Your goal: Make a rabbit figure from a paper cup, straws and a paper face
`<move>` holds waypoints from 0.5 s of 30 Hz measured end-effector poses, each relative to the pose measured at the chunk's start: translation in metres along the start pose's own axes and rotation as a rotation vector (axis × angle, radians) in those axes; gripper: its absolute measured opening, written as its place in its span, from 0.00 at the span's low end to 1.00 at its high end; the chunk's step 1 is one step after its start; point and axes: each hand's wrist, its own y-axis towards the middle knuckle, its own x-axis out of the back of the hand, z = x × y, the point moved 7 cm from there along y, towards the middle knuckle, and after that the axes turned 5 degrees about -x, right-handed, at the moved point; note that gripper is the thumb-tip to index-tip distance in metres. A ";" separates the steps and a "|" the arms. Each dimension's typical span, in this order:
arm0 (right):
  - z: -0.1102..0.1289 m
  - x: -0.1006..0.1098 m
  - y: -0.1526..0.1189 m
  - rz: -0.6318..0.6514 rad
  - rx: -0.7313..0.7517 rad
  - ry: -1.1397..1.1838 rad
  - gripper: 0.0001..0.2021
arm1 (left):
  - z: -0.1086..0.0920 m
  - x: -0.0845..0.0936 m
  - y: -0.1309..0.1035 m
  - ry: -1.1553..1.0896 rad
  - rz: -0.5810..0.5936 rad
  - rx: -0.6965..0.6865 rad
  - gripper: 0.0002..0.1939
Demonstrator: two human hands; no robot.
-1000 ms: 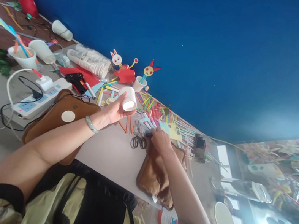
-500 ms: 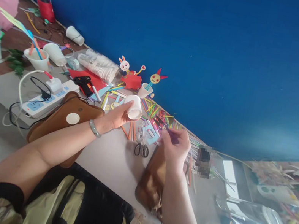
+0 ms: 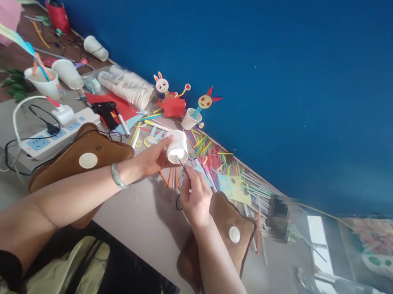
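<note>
A white paper cup (image 3: 177, 143) is in my left hand (image 3: 157, 156), its round white base or opening turned towards me. My right hand (image 3: 196, 192) is closed around scissors (image 3: 183, 164), whose blade tip touches or reaches the round end of the cup. My fingers cover most of the handles. Behind the cup, a small cup (image 3: 191, 119) holds a yellow face with red ears (image 3: 205, 101), beside a rabbit-faced figure (image 3: 162, 85) with a red body.
Brown cushions (image 3: 115, 150) (image 3: 224, 218) lie under my forearms. At the left are a power strip (image 3: 43, 143), a black glue gun (image 3: 107, 112) and stacked cups (image 3: 126, 90). Coloured sticks (image 3: 202, 145) run along the blue wall (image 3: 287, 82). A glass jar (image 3: 357, 292) lies at the right.
My right hand has moved left with the scissors, from beside the cup to its round end. The right brown cushion shows more now. The view has shifted slightly.
</note>
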 end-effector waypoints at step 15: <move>-0.010 -0.002 0.003 0.185 -0.270 -0.067 0.18 | 0.000 -0.007 -0.006 0.034 0.093 -0.001 0.15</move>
